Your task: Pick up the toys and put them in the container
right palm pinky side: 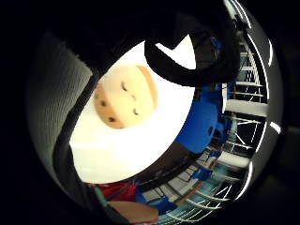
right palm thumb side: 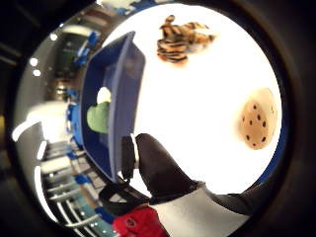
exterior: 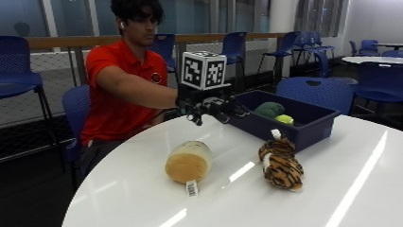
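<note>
My gloved right hand [exterior: 207, 109] hovers above the white table [exterior: 353, 189], beside the near end of the blue container [exterior: 302, 124]. Its fingers hang loosely curled and hold nothing. A tan cookie-shaped plush [exterior: 188, 161] with a tag lies on the table below and in front of the hand; it also shows as the cookie plush [right palm pinky side: 125, 96] and the cookie plush [right palm thumb side: 257, 118]. A striped tiger plush [exterior: 280, 163] lies to its right, near the container; the tiger [right palm thumb side: 181, 38] shows in the thumb side view too. Inside the container [right palm thumb side: 111, 98] sit a green toy [exterior: 269, 109] and a yellow-green one [exterior: 284, 119].
Blue chairs [exterior: 311, 91] stand behind the table, and another white table [exterior: 378, 59] is at the back right. The person in a red shirt [exterior: 123, 90] sits at the table's far left edge. A railing runs along the windows behind.
</note>
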Available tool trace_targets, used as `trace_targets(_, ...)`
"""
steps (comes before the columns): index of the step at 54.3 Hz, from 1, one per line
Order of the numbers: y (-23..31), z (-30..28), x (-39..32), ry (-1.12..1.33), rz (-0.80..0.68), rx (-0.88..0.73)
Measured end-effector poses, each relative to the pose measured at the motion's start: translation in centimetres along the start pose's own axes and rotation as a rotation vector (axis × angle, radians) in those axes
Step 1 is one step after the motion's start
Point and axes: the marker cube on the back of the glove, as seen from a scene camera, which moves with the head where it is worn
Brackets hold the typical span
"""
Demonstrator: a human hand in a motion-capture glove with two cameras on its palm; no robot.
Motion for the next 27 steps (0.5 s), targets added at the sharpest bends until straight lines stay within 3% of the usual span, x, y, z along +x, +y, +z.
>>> trace_targets(27,-0.6,5.2,7.8,-0.129,0.131,-0.095)
